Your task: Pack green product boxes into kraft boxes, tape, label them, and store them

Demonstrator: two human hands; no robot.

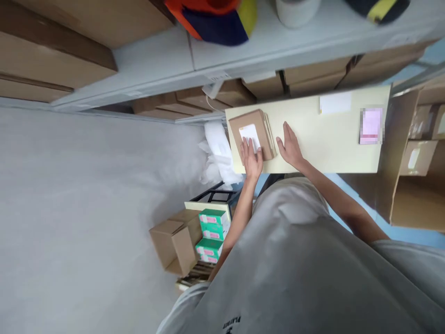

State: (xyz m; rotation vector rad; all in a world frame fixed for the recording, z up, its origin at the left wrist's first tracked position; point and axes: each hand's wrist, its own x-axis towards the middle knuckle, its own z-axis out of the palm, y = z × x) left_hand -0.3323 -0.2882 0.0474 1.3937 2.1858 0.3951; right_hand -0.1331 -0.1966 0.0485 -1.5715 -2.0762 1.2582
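A small stack of flat brown cardboard boxes [267, 147] lies at the left end of a cream tabletop [309, 160]. On the top box is a white card or label [249, 133]; whether it is stuck down I cannot tell. My left hand [251, 157] rests on that box with its fingers apart, their tips over the white piece. Just right of the stack, my right hand [290, 147] is held flat, fingers stretched out and thumb apart, with nothing in it. Whether it touches the tabletop is unclear.
A white paper [335, 103] and a pink item [371, 125], partly blurred, lie to the right on the table. Behind runs a grey shelf [149, 55] with cartons. White wrapping [220, 150], an open carton [175, 243] and green boxes [212, 232] stand left; a large carton [417, 199] stands right.
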